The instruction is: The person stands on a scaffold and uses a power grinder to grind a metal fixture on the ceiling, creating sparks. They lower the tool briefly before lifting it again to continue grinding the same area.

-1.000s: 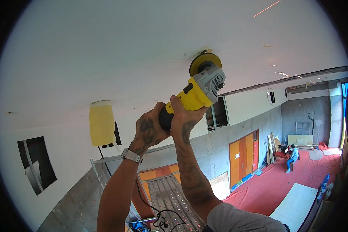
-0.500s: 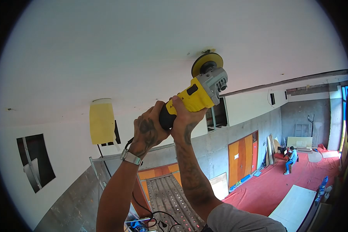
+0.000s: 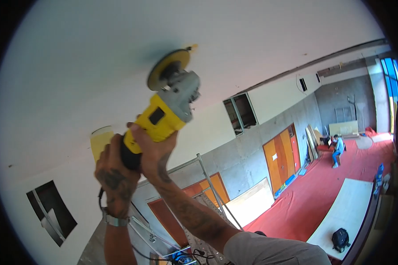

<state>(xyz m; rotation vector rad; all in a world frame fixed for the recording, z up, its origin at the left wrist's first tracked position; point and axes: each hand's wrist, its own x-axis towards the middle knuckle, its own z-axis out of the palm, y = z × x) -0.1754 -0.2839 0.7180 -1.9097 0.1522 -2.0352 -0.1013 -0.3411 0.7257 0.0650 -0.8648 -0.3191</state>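
A yellow angle grinder [image 3: 160,115] with a grey gear head is raised overhead. Its yellow disc [image 3: 180,58] is tilted, its upper edge right by a small yellowish spot [image 3: 192,47] on the white ceiling [image 3: 252,39]. My right hand [image 3: 154,149] wraps round the yellow body, thumb along its side. Behind it my left hand [image 3: 115,176], with a metal-band watch [image 3: 116,220] at the wrist, is closed round the black rear end. A dark cord hangs down beside my left wrist.
Below is a perforated metal scaffold deck [image 3: 203,221] with metal poles [image 3: 210,181]. A seated person [image 3: 338,149] is far off on the red floor covering [image 3: 292,221]. A black bag [image 3: 340,239] lies on a white board [image 3: 347,212]. A yellow panel [image 3: 101,140] hangs behind my hands.
My hands and the grinder have shifted left in view, and the disc is tilted more steeply. The view has turned, bringing the black bag into sight.
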